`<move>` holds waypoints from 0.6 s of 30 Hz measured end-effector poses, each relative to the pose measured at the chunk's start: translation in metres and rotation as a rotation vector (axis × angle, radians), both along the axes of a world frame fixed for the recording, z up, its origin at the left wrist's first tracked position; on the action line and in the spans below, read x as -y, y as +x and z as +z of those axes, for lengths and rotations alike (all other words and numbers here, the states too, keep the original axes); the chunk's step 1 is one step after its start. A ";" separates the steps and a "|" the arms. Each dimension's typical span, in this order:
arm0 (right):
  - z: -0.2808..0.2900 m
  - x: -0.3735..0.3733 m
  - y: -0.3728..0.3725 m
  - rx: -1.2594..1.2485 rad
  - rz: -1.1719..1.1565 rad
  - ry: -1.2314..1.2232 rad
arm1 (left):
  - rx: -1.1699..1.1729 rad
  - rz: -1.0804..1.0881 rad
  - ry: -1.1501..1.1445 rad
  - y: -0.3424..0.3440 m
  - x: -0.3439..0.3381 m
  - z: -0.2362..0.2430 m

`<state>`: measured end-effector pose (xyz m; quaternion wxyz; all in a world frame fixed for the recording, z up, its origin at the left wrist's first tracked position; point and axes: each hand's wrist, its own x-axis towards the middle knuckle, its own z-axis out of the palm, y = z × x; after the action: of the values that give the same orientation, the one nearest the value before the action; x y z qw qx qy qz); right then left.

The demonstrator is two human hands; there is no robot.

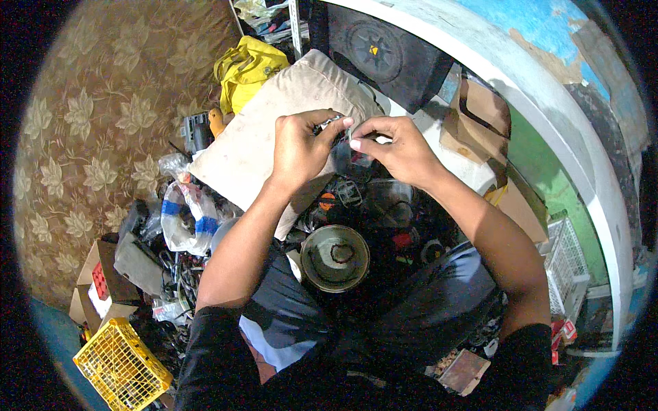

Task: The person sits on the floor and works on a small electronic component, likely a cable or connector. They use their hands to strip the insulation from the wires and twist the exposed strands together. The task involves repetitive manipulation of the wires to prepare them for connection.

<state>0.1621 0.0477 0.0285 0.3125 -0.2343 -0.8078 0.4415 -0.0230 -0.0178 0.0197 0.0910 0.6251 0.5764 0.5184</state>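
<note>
My left hand (303,151) and my right hand (404,152) are raised close together, fingertips almost meeting. Each has thumb and forefinger pinched. Between the fingertips is a small thin strip-like piece (351,131), too small to name; the right fingertips are on it. A bit of something shiny shows by the left fingers, and I cannot make out what it is. Behind the left hand lies a large beige cushion (250,140). Below the hands, between my legs, stands a round metal pot (312,257) with a dark round thing inside.
A black speaker box (373,51) stands at the back, with a yellow cloth bag (248,72) left of the cushion. Cardboard boxes (480,116) and a white crate (567,264) are at the right. A yellow crate (123,363) sits lower left, near tangled clutter.
</note>
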 end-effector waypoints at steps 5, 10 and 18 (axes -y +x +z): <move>-0.015 -0.001 -0.005 -0.095 0.025 -0.122 | 0.091 -0.010 -0.082 0.007 0.001 0.003; -0.016 0.008 -0.009 -0.125 -0.006 -0.242 | 0.120 -0.025 -0.085 0.008 0.001 0.001; -0.020 -0.007 -0.020 -0.209 -0.282 0.473 | 0.185 -0.091 -0.171 0.010 0.003 0.008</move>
<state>0.1426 0.0543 0.0088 0.4982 -0.2183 -0.8111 0.2151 -0.0130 -0.0209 0.0281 0.2201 0.5901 0.5789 0.5179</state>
